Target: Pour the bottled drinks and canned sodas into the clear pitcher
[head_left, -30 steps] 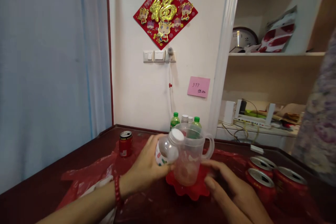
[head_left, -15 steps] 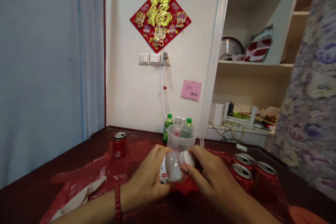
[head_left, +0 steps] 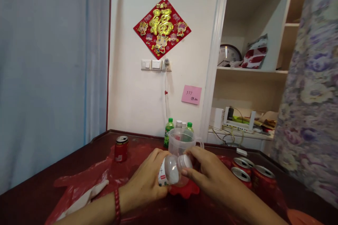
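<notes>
Holding the tilted bottle [head_left: 171,171] in the left hand [head_left: 149,174]; pinching its white cap [head_left: 187,162], apparently seated in place, with the right hand [head_left: 204,167], near the clear jug [head_left: 175,145].

Left grip [head_left: 150,172], between six and seven o'clock: a human hand, showing bare, with knuckles rounding across its back. Left forearm [head_left: 92,213], past seven o'clock: showing bare, slim, tapering towards the wrist. Bracelet [head_left: 117,204], seven o'clock: a single strand of small, round, deep red beads, circling the left wrist, each bead sitting close against its neighbour. Right grip [head_left: 211,167], five o'clock: a human hand, matching the left in build, showing bare. Right forearm [head_left: 249,205], between four and five o'clock: showing bare, smooth, widening away from the wrist.
</notes>
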Available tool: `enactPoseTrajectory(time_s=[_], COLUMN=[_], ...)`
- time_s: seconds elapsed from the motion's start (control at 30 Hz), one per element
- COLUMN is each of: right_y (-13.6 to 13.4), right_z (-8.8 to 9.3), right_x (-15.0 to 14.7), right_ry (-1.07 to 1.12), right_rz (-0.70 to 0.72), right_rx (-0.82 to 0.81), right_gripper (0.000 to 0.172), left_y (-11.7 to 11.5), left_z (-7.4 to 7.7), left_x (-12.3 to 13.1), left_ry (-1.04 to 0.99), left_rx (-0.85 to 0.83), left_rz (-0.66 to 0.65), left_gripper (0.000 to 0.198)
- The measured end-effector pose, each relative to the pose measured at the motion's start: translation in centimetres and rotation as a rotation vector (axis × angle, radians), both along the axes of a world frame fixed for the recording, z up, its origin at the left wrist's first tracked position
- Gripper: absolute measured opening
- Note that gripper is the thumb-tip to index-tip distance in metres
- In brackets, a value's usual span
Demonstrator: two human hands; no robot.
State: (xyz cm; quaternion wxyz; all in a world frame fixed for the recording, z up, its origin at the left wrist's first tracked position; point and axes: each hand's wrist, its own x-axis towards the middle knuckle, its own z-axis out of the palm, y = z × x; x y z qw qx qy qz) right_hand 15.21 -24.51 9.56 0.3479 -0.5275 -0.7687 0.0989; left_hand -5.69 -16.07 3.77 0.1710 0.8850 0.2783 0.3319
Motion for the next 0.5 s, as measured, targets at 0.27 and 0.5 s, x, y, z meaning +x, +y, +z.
enactPoseTrajectory(time_s=[0.27, 0.5], right_y=[0.7, 3.1], right_z=[-4.9, -18.5], right_x=[1.3, 1.4], right_ry=[0.568, 0.663], right_rz=[0.115, 0.123], right_rx=[0.186, -0.139], right_gripper=[0.037, 0.048], left_y=[1.1, 5.2], left_z=[1.8, 6.8], left_x=[-1.2, -1.1], left_ry=[-0.140, 0.048], left_rx=[-0.131, 0.194], left_rz=[0.013, 0.233], left_gripper=[0.056, 0.060])
